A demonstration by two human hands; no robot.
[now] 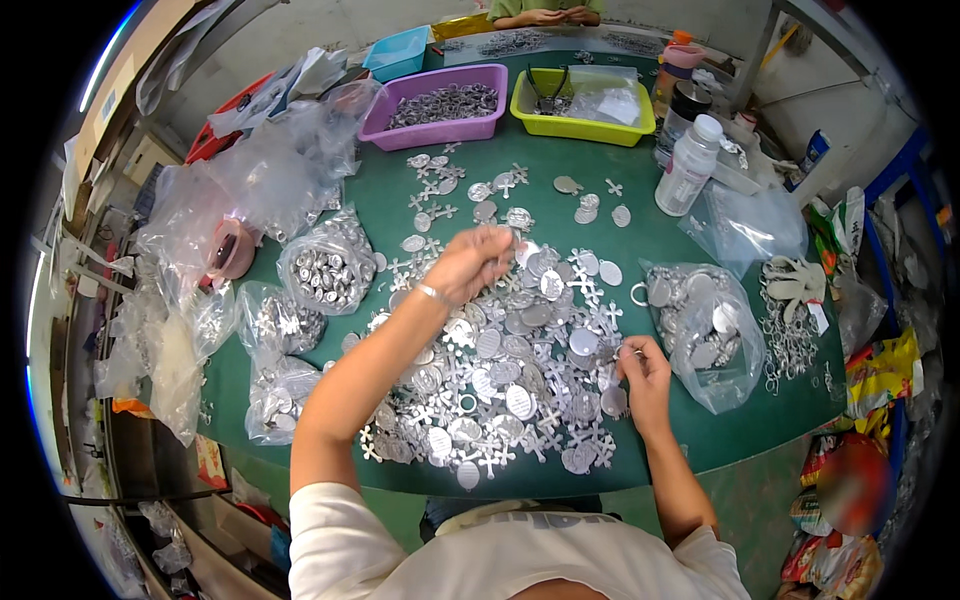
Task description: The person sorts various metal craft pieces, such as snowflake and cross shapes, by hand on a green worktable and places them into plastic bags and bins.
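Note:
A broad heap of silver oval medals [519,401] and small crosses [493,458] covers the middle of the green table [560,175]. My left hand [472,264], with a bracelet at the wrist, is over the heap's far side. Its fingers are curled together; whatever they hold is blurred and too small to name. At the heap's right edge my right hand [647,380] has thumb and fingertips pinched together among the medals. What lies between those fingertips cannot be made out. Looser medals and crosses lie beyond my left hand.
A purple basin [371,132] of small metal parts and a yellow-green basin [585,129] stand at the back. Plastic bags of parts [330,262] lie left, another bag [712,335] right. A white bottle [689,166] stands back right. Another person's hands [560,16] show at the far edge.

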